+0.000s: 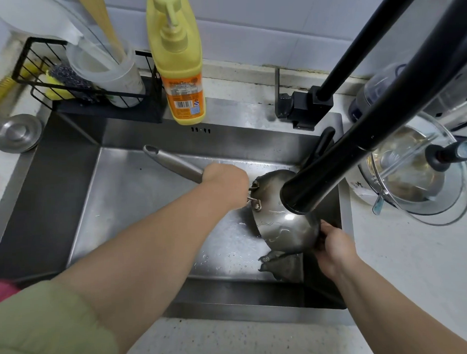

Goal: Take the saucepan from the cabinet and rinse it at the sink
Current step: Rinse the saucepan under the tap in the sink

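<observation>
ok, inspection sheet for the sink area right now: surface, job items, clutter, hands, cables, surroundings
Surface: steel sink, basin wet.
Job's things: saucepan tilted on its side under black faucet.
Clutter: dark rag in basin; yellow soap bottle, rack with scourer on back ledge.
Grippers: left hand grips the handle; right hand holds the pan's rim.
Cables: nothing seen.
Surroundings: tiled wall, glass lid on counter.
</observation>
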